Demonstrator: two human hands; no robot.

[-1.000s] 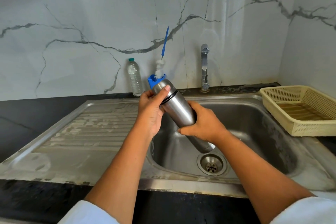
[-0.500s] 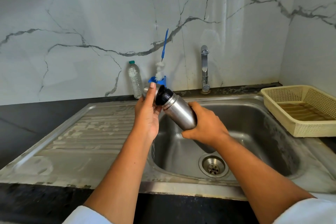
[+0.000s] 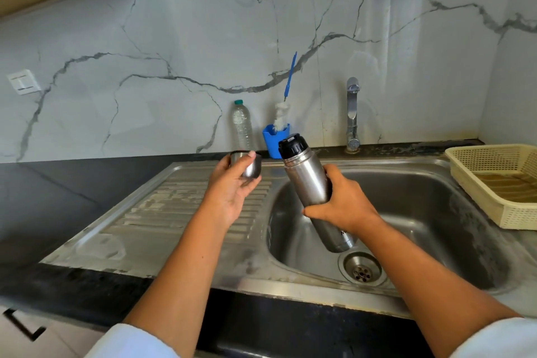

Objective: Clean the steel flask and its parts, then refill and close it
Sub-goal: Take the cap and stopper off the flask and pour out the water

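Steel flask, tilted, sits in my right hand over the sink basin. My fingers and thumb are wrapped tight around its middle. Its base hangs low, just above the drain, and its neck leans up and to the left toward the back wall. A black stopper sits in the neck, uncovered.

My left hand holds the flask's steel cup lid apart from the flask, above the ribbed drainboard. The thumb presses its near side and the fingers curl beneath it. The lid's dark rim is turned up and away from me. The two hands are near each other but do not touch.

Behind them, on the black counter against the veined marble wall, a clear plastic bottle with a teal cap stands upright. Just beside it is a blue holder. A bottle brush with white bristles stands in the holder, its thin blue handle leaning against the wall. The chrome tap rises behind the basin. A cream perforated basket rests at the sink's right edge. White sleeves show at the bottom of the frame.
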